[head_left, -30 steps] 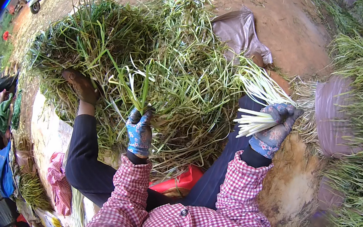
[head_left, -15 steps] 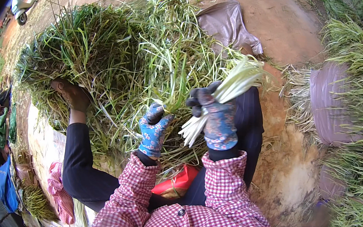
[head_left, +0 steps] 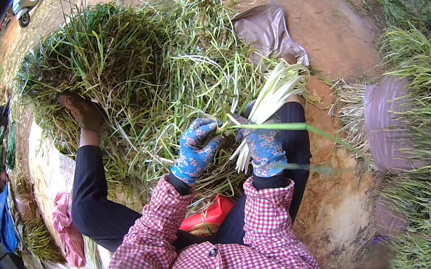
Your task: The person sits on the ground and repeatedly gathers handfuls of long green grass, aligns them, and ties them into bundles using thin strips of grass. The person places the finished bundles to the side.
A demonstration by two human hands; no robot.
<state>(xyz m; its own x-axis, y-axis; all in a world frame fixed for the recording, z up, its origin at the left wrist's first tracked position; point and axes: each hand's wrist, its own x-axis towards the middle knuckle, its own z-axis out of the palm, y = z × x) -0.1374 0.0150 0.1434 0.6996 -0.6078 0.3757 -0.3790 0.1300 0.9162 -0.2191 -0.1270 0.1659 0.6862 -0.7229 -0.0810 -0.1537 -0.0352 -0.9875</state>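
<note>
My right hand (head_left: 263,144), in a blue flowered glove with dark fingers, is wrapped around a bundle of pale leafy stalks (head_left: 276,93). The white ends stick out below the hand and the pale leaves fan upward. Beside it, my left hand (head_left: 194,151), gloved alike, pinches the end of a single green stalk (head_left: 289,126). That stalk stretches over my right hand to the right, its leaves blurred by motion. A big heap of tangled green leaves and stalks (head_left: 202,71) lies just beyond both hands, between my spread legs.
On the right stand long rows of green stalks (head_left: 421,210), partly wrapped in a purplish sheet (head_left: 392,125). A crumpled sheet (head_left: 267,28) lies beyond the heap. Something red and shiny (head_left: 212,215) rests by my lap. A scooter (head_left: 28,1) stands far left.
The left hand's stalk has swung from upright, over the heap, to pointing right across my right hand. Both hands have shifted slightly right, and the bundle stands more upright.
</note>
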